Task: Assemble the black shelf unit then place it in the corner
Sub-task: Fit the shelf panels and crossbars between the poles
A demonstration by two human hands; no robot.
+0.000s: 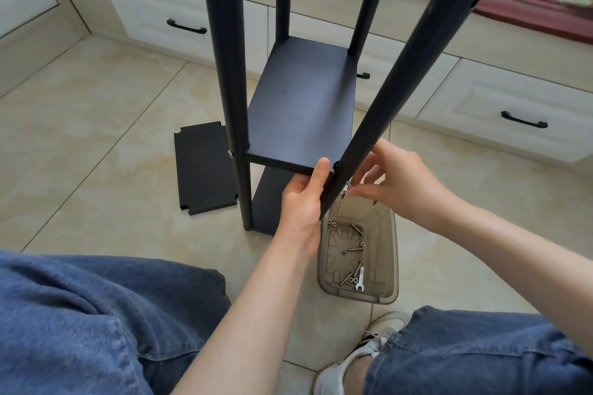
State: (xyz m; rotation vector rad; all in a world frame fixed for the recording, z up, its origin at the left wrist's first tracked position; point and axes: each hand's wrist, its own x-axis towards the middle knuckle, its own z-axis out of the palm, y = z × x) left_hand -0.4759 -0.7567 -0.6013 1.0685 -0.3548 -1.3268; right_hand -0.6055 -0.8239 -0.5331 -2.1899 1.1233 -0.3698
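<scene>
The black shelf unit [301, 106] stands in the middle of the frame on the tiled floor [96, 125]: four round, matte black poles rise past the top edge, with a flat rectangular shelf board [305, 96] fixed between them and a lower one beneath it.

Your left hand [303, 199] grips that shelf board at its near right corner, thumb on top and fingers underneath. Just right of it, your right hand [394, 179] pinches a small silvery bolt [349, 184] between its fingertips, right against the near right pole [385, 99]. That slanted pole crosses in front of your left hand and hides the joint, so you cannot tell how far the bolt sits in.

Below your hands stands a translucent brownish plastic bin [390, 234], holding loose bolts [355, 247] and a small flat wrench [360, 279]. At centre left a spare black board [205, 167] with notched corners lies flat on the tiles, touching the near left pole.

White drawers with black handles [186, 26] run along the back, and your white shoe [369, 349] shows at the bottom.
</scene>
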